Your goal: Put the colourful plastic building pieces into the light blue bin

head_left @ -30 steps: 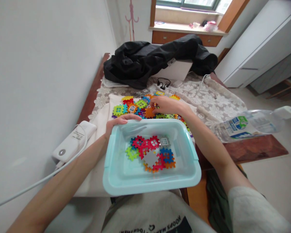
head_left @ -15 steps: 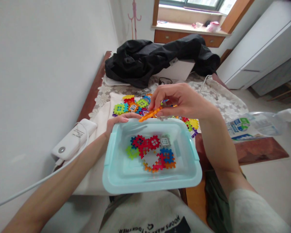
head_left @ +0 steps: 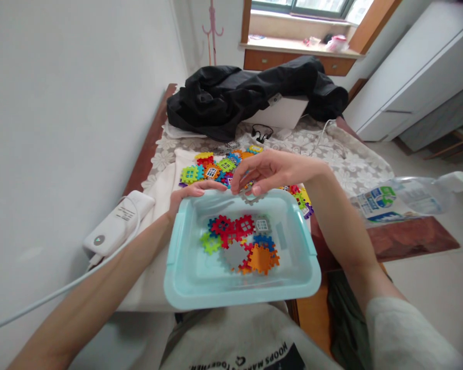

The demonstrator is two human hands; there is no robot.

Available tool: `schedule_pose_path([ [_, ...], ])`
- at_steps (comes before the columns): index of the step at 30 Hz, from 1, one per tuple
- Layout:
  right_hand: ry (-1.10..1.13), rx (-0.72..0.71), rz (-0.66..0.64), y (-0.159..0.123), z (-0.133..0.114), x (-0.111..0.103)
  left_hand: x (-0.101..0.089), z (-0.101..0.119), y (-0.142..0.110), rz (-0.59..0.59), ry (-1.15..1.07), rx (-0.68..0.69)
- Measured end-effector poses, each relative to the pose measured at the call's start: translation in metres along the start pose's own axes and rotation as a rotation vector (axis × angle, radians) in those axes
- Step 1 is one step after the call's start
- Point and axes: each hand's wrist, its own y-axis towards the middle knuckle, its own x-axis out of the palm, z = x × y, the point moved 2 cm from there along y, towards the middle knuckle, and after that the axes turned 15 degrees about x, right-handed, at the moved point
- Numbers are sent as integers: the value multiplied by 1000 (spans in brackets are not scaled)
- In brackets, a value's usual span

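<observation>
A light-blue plastic bin (head_left: 243,300) stands in front of me with toothed plastic building pieces in it. Red pieces (head_left: 231,226) lie near a green one (head_left: 211,243), a round-looking grey one (head_left: 236,255) and an orange one (head_left: 264,258). My left hand (head_left: 189,194) is closed around the bin's far left rim. Above the far rim, my right hand (head_left: 270,172) pinches a grey toothed building piece (head_left: 250,195) between thumb and fingers. Behind the bin, more colourful pieces (head_left: 190,173) lie in a heap, partly hidden by my right hand.
A white power bank (head_left: 119,218) with a cable lies to the left by the wall. On the right a clear plastic bottle (head_left: 420,198) lies on its side. A black jacket (head_left: 231,97) covers part of a laptop (head_left: 285,113) at the back, near black earphones (head_left: 262,133).
The orange piece from my right hand now lies in the bin, as does a grey piece. My right hand has come down slightly and pinches a grey piece. My left hand stays on the rim.
</observation>
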Motion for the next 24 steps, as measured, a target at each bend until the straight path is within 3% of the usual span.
schedule_pose_path([
  [4, 57, -43, -127, -4, -12, 12, 3, 4, 1, -5, 9, -4],
  [9, -24, -71, -303, -15, -39, 33, 3, 6, 3, -18, 21, -6],
  [11, -87, -89, -218, -12, -36, 31, 2, 5, 3, -29, 16, -2],
  [13, -182, -72, 11, -3, -21, 19, 1, 3, 3, -27, 11, 0],
  [16, -399, 25, 418, 16, 22, -4, 1, 4, 2, -19, 15, 0],
  [18, -598, 166, 593, 27, 54, -16, 2, 5, 2, -24, 19, -5],
  [21, -778, 443, 578, 36, 92, -23, 3, 6, 2, -25, 10, -14],
  [24, -887, 529, 482, 37, 101, -22, 3, 7, 2, -24, 13, -11],
])
